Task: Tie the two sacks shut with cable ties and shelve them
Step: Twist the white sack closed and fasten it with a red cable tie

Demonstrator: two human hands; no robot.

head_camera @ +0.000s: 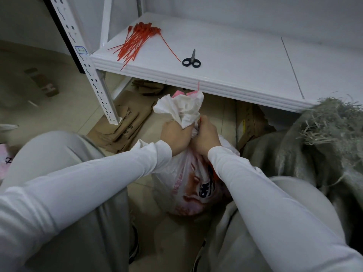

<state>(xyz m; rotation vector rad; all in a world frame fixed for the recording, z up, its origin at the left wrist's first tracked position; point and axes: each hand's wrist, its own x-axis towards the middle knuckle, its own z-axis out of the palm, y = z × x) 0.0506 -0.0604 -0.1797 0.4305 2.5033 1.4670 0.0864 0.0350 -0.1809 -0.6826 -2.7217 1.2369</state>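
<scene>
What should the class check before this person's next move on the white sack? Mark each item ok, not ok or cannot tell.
1. Neck of the white sack gathered: ok, the left hand and right hand both grip it.
2. Red cable tie locked round the neck: cannot tell, only its end shows, rising beside the gathered top.
3. Scissors ready for trimming: ok, lying near the front edge of the shelf.
4. Spare ties for the other sack: ok, bundled on the shelf.
5. Grey sack tied: not ok, no tie shows at its frayed mouth.
</scene>
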